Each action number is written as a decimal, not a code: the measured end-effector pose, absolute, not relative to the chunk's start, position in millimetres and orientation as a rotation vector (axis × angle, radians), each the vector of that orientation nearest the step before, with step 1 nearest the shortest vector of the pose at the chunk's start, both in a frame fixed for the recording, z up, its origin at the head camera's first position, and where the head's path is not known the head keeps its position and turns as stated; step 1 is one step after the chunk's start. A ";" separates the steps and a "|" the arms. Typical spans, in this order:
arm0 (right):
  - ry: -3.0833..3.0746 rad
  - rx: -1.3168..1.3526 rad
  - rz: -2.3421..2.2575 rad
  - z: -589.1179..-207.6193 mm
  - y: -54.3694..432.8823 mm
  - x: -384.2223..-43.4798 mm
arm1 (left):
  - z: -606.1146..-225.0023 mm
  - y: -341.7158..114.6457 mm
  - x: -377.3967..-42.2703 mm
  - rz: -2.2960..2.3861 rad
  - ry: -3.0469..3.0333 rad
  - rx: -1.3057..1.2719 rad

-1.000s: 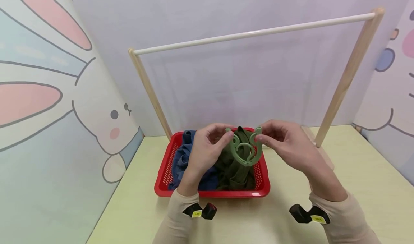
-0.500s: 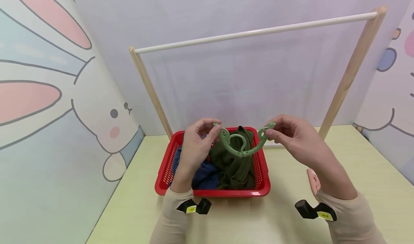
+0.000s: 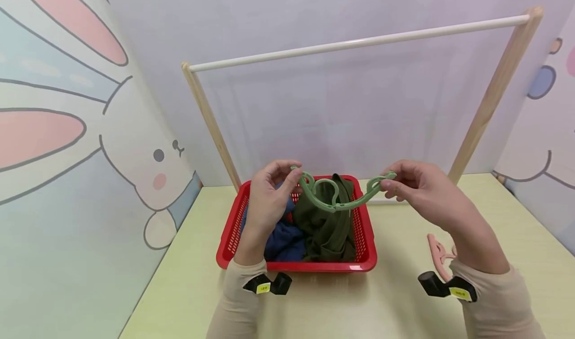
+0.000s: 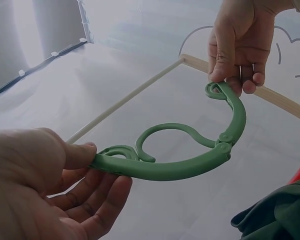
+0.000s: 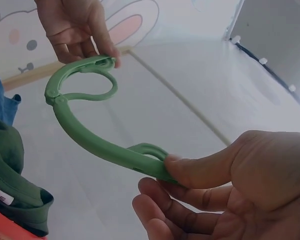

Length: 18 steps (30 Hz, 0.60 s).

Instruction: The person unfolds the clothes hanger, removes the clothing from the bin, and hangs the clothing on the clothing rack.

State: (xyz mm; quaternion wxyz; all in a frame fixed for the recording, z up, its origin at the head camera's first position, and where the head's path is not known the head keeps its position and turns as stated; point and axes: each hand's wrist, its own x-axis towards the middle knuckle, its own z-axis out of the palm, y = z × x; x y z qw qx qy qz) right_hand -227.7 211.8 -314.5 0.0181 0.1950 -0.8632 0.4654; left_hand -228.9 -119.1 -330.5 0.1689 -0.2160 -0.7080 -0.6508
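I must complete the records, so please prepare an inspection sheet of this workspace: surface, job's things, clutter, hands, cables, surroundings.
Surface: pale table, with red basket on it.
Job's things: green hanger, its hinged halves spread; blue cloth and dark green cloth in basket.
Clutter: pink hanger on table, partly hidden by the right arm.
Hands: left hand and right hand each pinch one end of green hanger.
Cables: none certain; dark line near the wall edge is unclear.
Surroundings: rack behind basket; rabbit picture on left wall.
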 end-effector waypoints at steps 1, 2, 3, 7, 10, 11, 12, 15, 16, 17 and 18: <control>-2.693 0.606 1.442 -314.7 212.7 -228.4 | -330.3 -119.3 -228.7 -1.852 -2.008 -0.610; -2.705 0.606 1.438 -314.9 213.7 -229.1 | -330.2 -119.6 -228.7 -1.853 -2.003 -0.604; -2.721 0.609 1.433 -315.2 214.7 -229.6 | -329.8 -119.7 -228.5 -1.854 -1.998 -0.602; -2.797 0.616 1.394 -316.0 218.9 -230.9 | -330.0 -119.1 -229.0 -1.844 -1.987 -0.595; -2.852 0.614 1.366 -316.0 221.0 -231.5 | -329.8 -118.4 -229.5 -1.842 -1.975 -0.588; -2.866 0.611 1.358 -316.0 221.7 -231.7 | -329.7 -118.2 -229.7 -1.843 -1.971 -0.587; -2.881 0.607 1.346 -316.0 222.3 -231.8 | -329.5 -117.9 -229.7 -1.846 -1.966 -0.586; -2.915 0.603 1.314 -316.4 224.0 -232.0 | -329.2 -117.4 -229.9 -1.850 -1.957 -0.587; -2.923 0.605 1.304 -316.7 224.5 -232.2 | -329.0 -117.2 -229.9 -1.851 -1.955 -0.589; -2.932 0.606 1.297 -317.1 225.0 -232.2 | -328.9 -117.0 -229.8 -1.851 -1.953 -0.590; -2.939 0.609 1.291 -317.4 225.4 -232.4 | -328.9 -116.9 -230.0 -1.849 -1.951 -0.590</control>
